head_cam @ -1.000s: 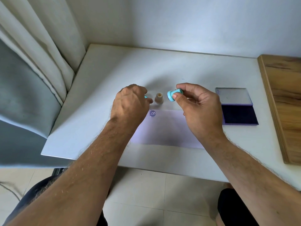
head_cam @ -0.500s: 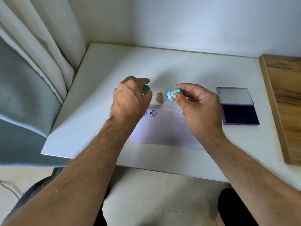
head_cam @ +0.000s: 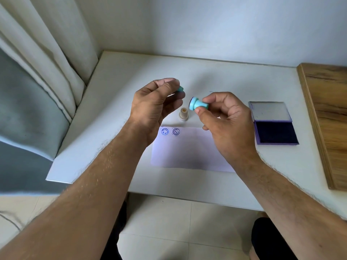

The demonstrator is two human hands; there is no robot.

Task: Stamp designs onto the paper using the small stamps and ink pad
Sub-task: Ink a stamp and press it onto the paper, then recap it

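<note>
My left hand (head_cam: 155, 104) is raised above the table and pinches a small teal stamp (head_cam: 180, 89) at its fingertips. My right hand (head_cam: 223, 121) holds a light blue stamp (head_cam: 197, 104) sideways, its inked face turned left. A beige stamp (head_cam: 183, 113) stands on the white table (head_cam: 120, 87) between the hands. The white paper (head_cam: 187, 149) lies below them, with two round blue prints (head_cam: 170, 131) near its top left corner. The open ink pad (head_cam: 276, 132) lies to the right, lid up and dark pad showing.
A wooden board (head_cam: 326, 113) runs along the table's right side. Curtains (head_cam: 37, 76) hang at the left, close to the table edge. The wall stands behind the table. My knees and the tiled floor show below the front edge.
My left hand has lifted the teal stamp off the paper, which now shows a second blue print left of the first. My right hand has turned the light blue stamp slightly.
</note>
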